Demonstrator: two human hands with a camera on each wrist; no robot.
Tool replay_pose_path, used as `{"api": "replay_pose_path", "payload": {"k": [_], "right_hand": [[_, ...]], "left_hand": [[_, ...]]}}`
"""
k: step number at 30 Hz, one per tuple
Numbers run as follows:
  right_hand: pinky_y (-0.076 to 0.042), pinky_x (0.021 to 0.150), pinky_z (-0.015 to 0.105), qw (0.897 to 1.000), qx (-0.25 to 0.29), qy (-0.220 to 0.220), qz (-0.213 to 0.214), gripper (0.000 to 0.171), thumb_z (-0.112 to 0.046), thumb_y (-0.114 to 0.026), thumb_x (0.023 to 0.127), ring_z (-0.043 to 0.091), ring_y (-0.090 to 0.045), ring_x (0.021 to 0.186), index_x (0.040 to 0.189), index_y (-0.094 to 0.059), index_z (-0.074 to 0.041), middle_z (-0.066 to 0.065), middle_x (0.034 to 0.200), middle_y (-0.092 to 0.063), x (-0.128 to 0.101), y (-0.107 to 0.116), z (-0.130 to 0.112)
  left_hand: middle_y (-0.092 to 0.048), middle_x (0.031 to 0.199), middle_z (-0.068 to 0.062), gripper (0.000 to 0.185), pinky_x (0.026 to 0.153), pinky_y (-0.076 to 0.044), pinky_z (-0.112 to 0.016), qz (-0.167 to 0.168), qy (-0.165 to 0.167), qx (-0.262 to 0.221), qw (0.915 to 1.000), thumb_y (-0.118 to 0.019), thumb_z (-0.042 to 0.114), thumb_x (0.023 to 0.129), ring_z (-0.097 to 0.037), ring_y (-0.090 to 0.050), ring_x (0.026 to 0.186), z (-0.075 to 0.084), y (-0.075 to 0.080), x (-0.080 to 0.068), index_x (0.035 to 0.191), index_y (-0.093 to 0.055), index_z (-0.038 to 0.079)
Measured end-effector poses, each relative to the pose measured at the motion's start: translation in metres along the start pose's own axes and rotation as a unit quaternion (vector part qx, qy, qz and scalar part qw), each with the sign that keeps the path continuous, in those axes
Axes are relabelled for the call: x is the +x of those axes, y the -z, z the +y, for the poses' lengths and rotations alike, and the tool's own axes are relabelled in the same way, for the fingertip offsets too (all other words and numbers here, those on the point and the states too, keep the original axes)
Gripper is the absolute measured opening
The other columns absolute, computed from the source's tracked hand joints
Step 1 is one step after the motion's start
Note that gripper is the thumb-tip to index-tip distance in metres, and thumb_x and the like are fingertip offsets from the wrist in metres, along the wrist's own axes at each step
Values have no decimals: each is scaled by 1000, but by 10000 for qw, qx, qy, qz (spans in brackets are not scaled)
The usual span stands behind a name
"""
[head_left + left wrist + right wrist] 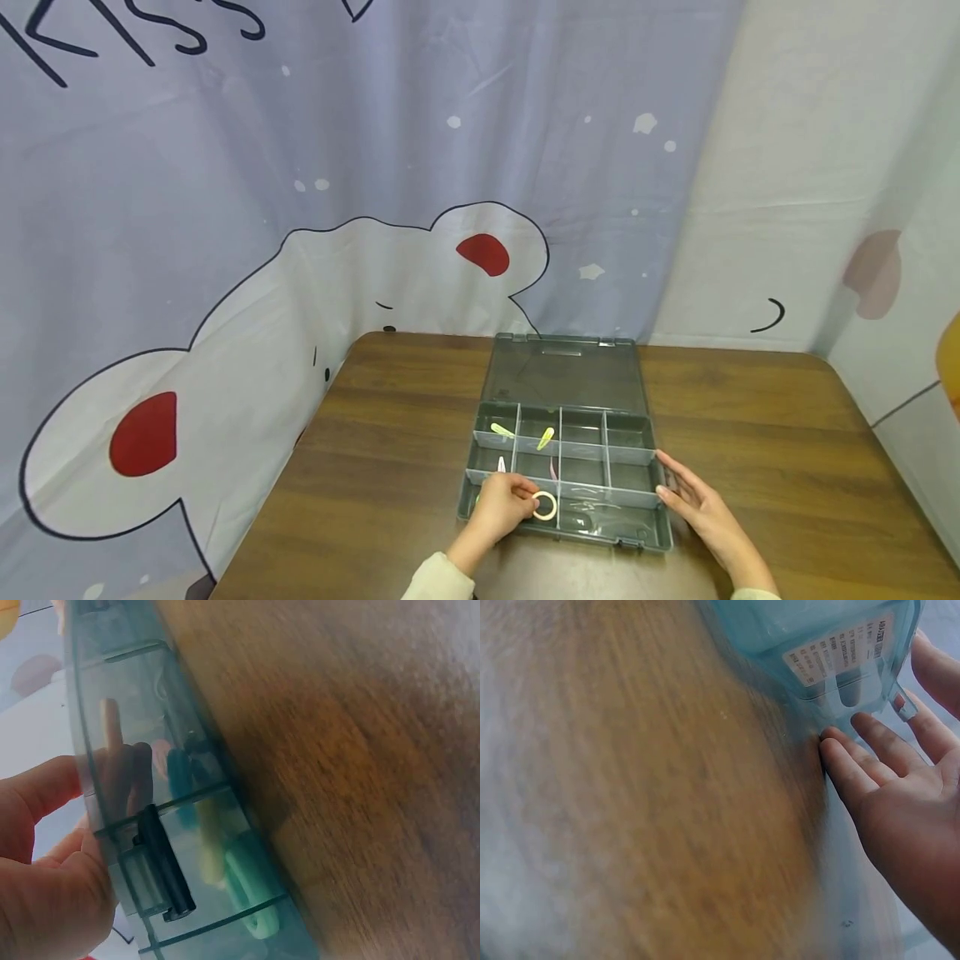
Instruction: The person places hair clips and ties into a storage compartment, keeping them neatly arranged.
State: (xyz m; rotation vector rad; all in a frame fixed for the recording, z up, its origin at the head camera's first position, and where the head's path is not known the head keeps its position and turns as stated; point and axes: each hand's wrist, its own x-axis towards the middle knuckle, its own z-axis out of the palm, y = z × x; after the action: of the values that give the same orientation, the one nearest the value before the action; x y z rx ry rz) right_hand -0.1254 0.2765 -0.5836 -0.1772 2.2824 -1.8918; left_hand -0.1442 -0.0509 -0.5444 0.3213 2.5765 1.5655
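A grey see-through divided box lies with its lid raised behind it. Over the front left compartment, my left hand pinches a cream ring between thumb and fingers. Through the box wall in the left wrist view, the ring shows edge-on. My right hand rests with extended fingers against the box's right side. One yellow-green hair clip lies in the back left compartment, and a yellow hair clip in the one beside it. A pale clip and a dark pink piece lie in the middle row.
Low in the box, the left wrist view shows a green loop and a blue piece through the wall. A printed label is on the box's side. The brown wooden table stands against a patterned cloth.
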Motion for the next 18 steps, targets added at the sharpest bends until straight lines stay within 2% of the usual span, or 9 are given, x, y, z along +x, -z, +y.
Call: {"api": "replay_pose_path", "payload": {"k": [5,10,18], "right_hand": [[-25,96,2,10000,6,-8,30,58,-12,-52,100,43,-4,140,152,-26,-9,22,157,-11,-1,1,0],[-25,97,2,10000,-9,35,50,58,-11,-51,100,41,-5,140,152,-26,-9,22,157,-11,-1,2,1],[-25,96,4,10000,-11,18,64,57,-11,-52,99,46,-5,138,151,-28,-8,23,157,-12,-2,0,4]], "left_hand": [[-66,64,-5,10,48,-47,-16,131,-159,496,9986,-74,-9,70,-2,-55,54,-1,-5,2,77,-70,-3],[-66,65,-4,11,50,-48,-16,153,-201,729,9970,-75,-9,70,-5,-56,56,0,-6,3,77,-70,-2],[-69,69,-6,12,56,-51,-20,166,-352,1129,9929,-77,-5,68,-9,-61,61,-1,-1,0,79,-72,-2]]}}
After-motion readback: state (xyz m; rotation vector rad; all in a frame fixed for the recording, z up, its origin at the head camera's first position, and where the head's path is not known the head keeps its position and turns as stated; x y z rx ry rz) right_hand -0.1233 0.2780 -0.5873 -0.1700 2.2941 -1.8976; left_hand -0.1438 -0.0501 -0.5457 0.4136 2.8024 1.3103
